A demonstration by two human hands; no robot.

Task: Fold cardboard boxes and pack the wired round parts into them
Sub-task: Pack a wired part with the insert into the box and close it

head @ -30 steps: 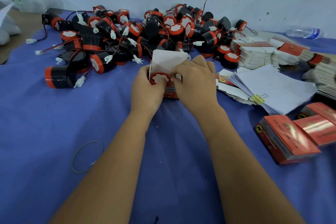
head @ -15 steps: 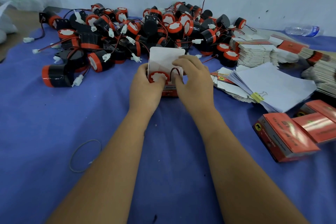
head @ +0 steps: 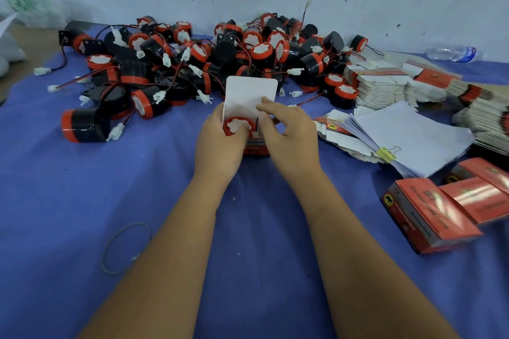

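Note:
A small red cardboard box stands open at the table's middle, its white lid flap raised toward the wall. A round part with an orange rim and white face sits in its mouth. My left hand grips the box's left side, thumb on the part. My right hand curls over the box's right side, its fingertips at the flap and the part's wire. A big heap of black and orange wired round parts lies behind the box.
Stacks of flat unfolded boxes and a clipped sheaf of white papers lie at right. Closed red boxes sit at the near right. A rubber band lies at the near left, a water bottle by the wall.
My right hand has drawn back off the top of the round part toward the box's right side, leaving the part's white face and the flap more exposed. The left hand keeps its hold.

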